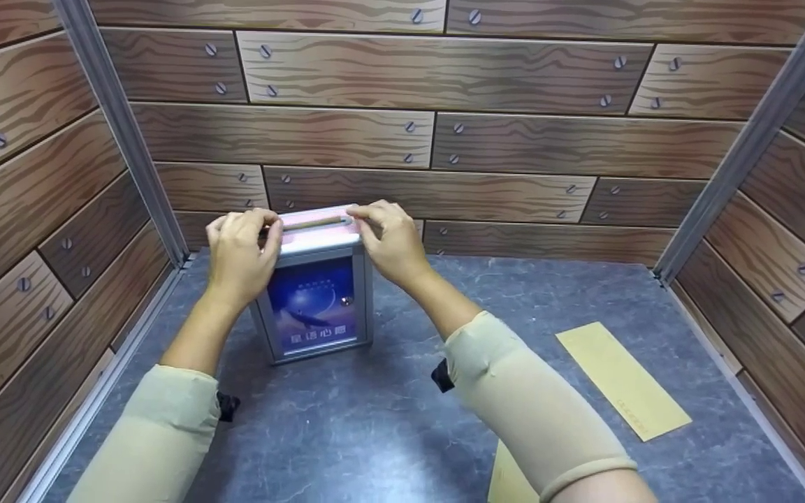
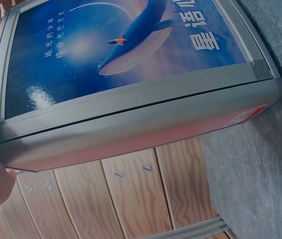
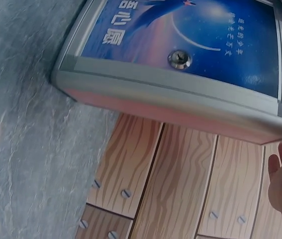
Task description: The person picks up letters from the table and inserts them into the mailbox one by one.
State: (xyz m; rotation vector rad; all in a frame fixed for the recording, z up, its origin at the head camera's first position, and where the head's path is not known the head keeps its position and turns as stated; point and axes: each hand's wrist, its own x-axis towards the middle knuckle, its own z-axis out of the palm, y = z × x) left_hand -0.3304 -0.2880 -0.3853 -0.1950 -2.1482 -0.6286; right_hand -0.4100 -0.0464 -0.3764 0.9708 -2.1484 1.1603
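Observation:
A metal-framed box [image 1: 314, 305] stands upright on the grey floor, its front bearing a blue whale picture, Chinese lettering and a round lock [image 3: 179, 59]. Along the slot in its pale pink top runs a thin tan strip [image 1: 315, 223]. My left hand [image 1: 242, 248] grips the top left corner, thumb toward the front edge and curled fingers behind. At the top right corner my right hand [image 1: 395, 241] holds on, its index finger on the top near the strip's end. In the right wrist view its other fingers curl beside the corner. Part of the strip's left end is hidden by my left hand.
A yellow-brown envelope [image 1: 622, 381] lies flat on the floor to the right. Another piece of yellow paper [image 1: 511, 482] shows partly under my right forearm at the bottom. Wood-patterned walls [image 1: 444, 77] enclose the back and both sides, with metal corner posts [image 1: 123, 133].

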